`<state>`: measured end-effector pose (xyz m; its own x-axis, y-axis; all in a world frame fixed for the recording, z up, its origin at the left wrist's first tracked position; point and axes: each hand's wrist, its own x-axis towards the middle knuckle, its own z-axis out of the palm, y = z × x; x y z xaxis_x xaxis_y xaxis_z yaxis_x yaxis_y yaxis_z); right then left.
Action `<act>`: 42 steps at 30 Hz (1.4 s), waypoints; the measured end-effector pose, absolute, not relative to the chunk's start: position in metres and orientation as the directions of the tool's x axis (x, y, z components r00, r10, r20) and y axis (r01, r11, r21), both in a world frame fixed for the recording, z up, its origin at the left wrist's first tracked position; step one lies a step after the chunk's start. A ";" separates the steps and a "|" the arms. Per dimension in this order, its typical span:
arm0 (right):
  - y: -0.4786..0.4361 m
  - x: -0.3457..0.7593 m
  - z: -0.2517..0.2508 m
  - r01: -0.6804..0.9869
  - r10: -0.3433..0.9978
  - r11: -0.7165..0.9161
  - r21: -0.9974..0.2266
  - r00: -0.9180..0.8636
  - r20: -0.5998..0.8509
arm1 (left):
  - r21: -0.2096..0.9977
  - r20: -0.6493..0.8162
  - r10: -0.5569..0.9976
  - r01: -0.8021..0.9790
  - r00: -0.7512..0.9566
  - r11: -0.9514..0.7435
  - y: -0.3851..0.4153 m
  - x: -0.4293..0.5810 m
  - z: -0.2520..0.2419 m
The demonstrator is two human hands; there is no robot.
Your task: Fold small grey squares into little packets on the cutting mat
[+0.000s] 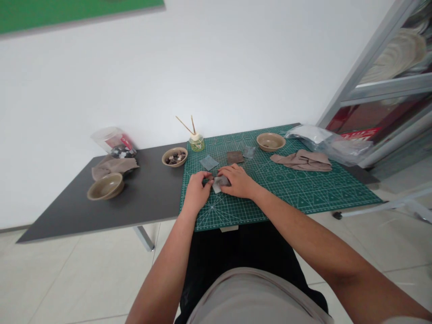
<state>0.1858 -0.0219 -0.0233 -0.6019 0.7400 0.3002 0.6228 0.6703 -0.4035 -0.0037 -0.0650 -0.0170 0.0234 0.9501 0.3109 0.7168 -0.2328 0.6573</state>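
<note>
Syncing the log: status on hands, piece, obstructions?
Left hand and right hand at small grey flat piece, exact grip unclear. Piece over green gridded mat. Brown square piece, pale blue-grey flat piece just beyond hands.

Craft workspace with cutting mat (290,191)

I can read no word or number: too blurred are the red label (126,141) on the clear plastic jar (107,138) at left, the green label (197,146) on the round glass bottle (195,140), the white print (212,207) on the green gridded mat (293,198), and the pale marks (358,134) on the red strip (371,132) at right.
</note>
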 end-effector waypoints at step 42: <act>-0.033 0.190 -0.010 0.556 0.802 0.589 -0.586 -0.312 0.510 | 0.918 0.189 0.981 0.362 -0.038 -0.163 -0.066 -0.006 -0.021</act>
<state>0.1896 -0.0333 -0.0103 -0.3115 0.8016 0.5103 0.5565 0.5892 -0.5858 -0.0063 -0.0662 -0.0210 -0.0382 0.9811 0.1895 0.3620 -0.1632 0.9178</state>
